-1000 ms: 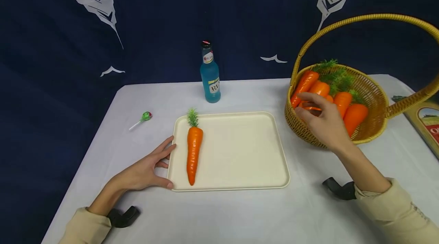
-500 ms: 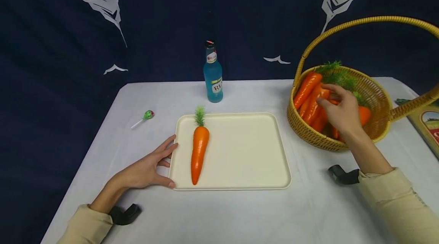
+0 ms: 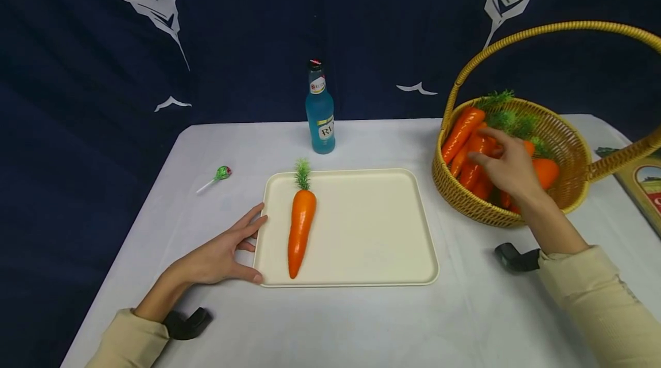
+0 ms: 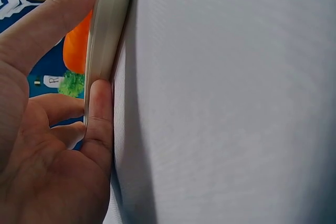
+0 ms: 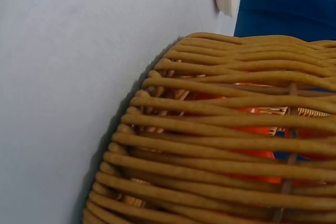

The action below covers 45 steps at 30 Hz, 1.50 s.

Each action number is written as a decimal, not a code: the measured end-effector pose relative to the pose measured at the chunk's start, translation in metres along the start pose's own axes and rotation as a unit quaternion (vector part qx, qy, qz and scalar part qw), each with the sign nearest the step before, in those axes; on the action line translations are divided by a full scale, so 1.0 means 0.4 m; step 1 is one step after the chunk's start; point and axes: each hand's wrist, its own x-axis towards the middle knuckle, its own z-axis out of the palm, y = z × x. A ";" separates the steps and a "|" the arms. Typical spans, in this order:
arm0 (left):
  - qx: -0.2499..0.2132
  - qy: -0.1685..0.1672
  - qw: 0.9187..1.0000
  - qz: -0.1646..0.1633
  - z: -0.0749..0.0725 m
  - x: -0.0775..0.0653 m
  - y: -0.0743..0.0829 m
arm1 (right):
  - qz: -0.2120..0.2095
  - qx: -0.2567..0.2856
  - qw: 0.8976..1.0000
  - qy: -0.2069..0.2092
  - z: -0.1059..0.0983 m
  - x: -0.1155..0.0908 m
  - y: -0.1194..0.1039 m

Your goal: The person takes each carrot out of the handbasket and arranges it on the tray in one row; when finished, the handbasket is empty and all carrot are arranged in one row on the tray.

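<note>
A cream tray (image 3: 366,230) lies on the white table, bearing one carrot (image 3: 302,233) with a green frilly top near its left side. My left hand (image 3: 219,256) rests at the tray's left edge, fingers spread and touching the rim. In the left wrist view the left hand (image 4: 58,145) has its thumb over the rim and a straight finger along the tray's side (image 4: 107,30). My right hand (image 3: 511,167) reaches into a wicker basket (image 3: 467,204), thumb and forefinger either side of a carrot (image 3: 472,173); whether they grip it is hidden. The right wrist view shows the basket's woven wall (image 5: 220,140).
Several more carrots (image 3: 463,134) fill the basket, whose tall handle (image 3: 563,24) arches overhead. A blue bottle (image 3: 320,112) stands behind the tray. Left of the tray lies a green lollipop (image 3: 222,173). At the far right is a printed package (image 3: 642,181).
My right hand has shifted right over the carrots, then slightly back left, with its fingers among them. The view has shifted a little. My left hand stays at the tray's edge.
</note>
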 end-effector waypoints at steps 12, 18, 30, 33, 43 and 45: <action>-0.006 -0.001 1.000 0.004 0.001 0.002 -0.001 | -0.020 -0.051 0.998 0.019 0.004 0.004 0.005; -0.005 0.000 1.000 0.001 0.003 0.003 0.000 | -0.003 -0.055 0.998 0.000 -0.001 0.007 0.004; -0.013 -0.003 1.000 0.014 -0.003 -0.004 0.005 | -0.028 -0.091 0.995 0.012 0.005 0.007 0.001; -0.013 -0.002 1.000 0.014 -0.002 -0.004 0.005 | -0.029 -0.090 0.995 0.017 0.006 0.008 -0.001; -0.014 -0.003 1.000 0.016 -0.002 -0.003 0.003 | 0.005 -0.024 1.000 0.019 0.001 0.002 -0.008; -0.016 -0.004 1.000 0.018 -0.002 -0.002 0.001 | 0.005 -0.019 0.999 0.028 -0.001 0.002 -0.009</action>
